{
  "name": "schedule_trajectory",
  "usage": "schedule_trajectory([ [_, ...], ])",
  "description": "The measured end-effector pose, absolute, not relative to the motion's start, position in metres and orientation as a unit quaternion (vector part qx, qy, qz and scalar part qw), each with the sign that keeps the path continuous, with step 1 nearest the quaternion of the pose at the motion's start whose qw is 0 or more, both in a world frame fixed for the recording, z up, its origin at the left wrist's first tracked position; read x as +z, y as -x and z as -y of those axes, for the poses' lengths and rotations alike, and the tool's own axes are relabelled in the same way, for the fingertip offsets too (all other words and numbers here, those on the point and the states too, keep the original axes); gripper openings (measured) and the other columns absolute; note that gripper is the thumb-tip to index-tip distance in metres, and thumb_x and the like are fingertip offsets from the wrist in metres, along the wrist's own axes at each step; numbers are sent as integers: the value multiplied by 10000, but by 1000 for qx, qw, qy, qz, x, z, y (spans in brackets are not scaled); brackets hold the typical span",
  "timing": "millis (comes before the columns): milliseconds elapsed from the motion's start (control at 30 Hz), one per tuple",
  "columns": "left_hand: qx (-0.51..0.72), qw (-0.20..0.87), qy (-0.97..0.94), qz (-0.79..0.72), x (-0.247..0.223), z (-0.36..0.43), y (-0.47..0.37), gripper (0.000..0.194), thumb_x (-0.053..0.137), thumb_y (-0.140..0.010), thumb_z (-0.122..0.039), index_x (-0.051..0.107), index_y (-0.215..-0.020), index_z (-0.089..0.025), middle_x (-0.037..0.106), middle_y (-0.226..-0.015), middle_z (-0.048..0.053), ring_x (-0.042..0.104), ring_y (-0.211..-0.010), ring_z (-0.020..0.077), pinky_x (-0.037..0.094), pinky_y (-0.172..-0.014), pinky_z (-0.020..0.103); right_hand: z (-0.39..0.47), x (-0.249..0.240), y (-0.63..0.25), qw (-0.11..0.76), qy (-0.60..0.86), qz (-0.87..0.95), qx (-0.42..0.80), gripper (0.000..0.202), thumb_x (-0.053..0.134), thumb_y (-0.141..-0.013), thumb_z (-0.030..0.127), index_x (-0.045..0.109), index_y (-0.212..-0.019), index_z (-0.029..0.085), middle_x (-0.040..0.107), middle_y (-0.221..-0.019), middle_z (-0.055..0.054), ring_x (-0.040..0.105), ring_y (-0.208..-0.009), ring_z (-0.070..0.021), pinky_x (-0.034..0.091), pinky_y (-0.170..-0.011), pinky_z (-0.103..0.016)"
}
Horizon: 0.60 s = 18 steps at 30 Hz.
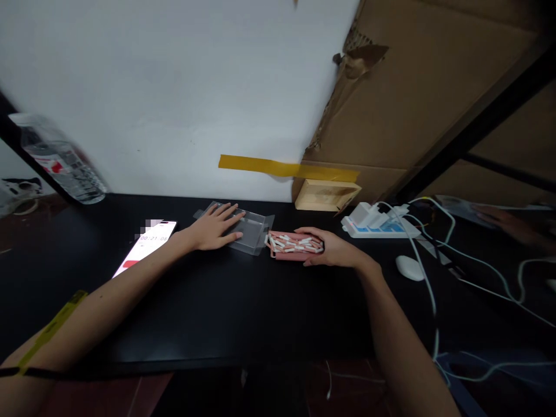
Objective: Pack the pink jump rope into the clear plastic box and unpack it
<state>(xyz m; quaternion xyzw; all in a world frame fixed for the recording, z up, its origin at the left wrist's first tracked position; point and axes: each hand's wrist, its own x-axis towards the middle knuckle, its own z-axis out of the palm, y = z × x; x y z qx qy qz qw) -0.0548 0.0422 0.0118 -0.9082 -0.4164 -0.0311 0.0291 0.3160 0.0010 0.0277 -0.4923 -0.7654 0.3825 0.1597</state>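
Your left hand (216,227) lies flat, fingers spread, on the clear plastic lid (243,230), pressing it to the black worktop (226,307) so it cannot slide; that grip is open and holds nothing. Your right hand (334,249) curls around the far end of the pink tray (292,245), its grip closed on the tray, which rests on the worktop just right of the lid. The tray is full of small white and pink sticks heaped loosely. The lid looks empty. A phone (145,246) with a timer lies near your left wrist, a power strip (377,226) and mouse (409,267) to your right.
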Motion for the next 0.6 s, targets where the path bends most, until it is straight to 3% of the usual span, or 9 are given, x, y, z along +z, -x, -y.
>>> schedule_trajectory([
  [100, -29, 42, 903, 427, 15, -40, 53, 980, 306, -849, -863, 250, -1584, -216, 247, -1627, 160, 244, -1468, 410, 187, -1149, 560, 2, 30, -317, 126, 529, 750, 377, 877, 859, -632, 335, 492, -1426, 268, 641, -1319, -90, 706, -941, -294, 616, -802, -457],
  [200, -39, 55, 900, 430, 16, -38, 51, 1165, 408, -690, -963, 282, -1573, -215, 361, -1568, 190, 312, -1407, 452, 225, -1118, 569, 3, 32, -316, 132, 506, 786, 329, 826, 849, -606, 276, 548, -1375, 246, 627, -1324, -93, 639, -1131, -338, 534, -989, -502],
  [300, -65, 50, 899, 430, 14, -40, 51, 1168, 418, -697, -953, 311, -1558, -172, 456, -1476, 213, 389, -1360, 420, 229, -1133, 535, 0, 30, -319, 135, 479, 817, 292, 788, 833, -612, 263, 574, -1357, 261, 597, -1371, -77, 525, -1303, -362, 387, -1140, -540],
  [433, -89, 41, 903, 418, 11, -45, 52, 1146, 431, -706, -940, 336, -1540, -160, 522, -1385, 199, 463, -1293, 389, 245, -1141, 506, -6, 21, -330, 110, 479, 823, 284, 841, 829, -620, 293, 540, -1409, 287, 493, -1506, -54, 281, -1481, -398, 204, -1211, -610],
  [500, -90, 42, 904, 416, 11, -47, 52, 1143, 434, -702, -940, 359, -1527, -152, 532, -1362, 200, 476, -1272, 388, 264, -1133, 500, -7, 18, -334, 99, 481, 819, 297, 875, 822, -626, 287, 507, -1442, 311, 432, -1562, -33, 179, -1517, -394, 168, -1213, -626],
  [600, -89, 45, 906, 411, 12, -47, 52, 1148, 442, -699, -939, 377, -1516, -136, 531, -1356, 209, 478, -1269, 391, 274, -1130, 497, -7, 19, -334, 93, 466, 822, 315, 881, 806, -650, 263, 481, -1466, 333, 425, -1571, -14, 143, -1531, -367, 176, -1216, -610],
])
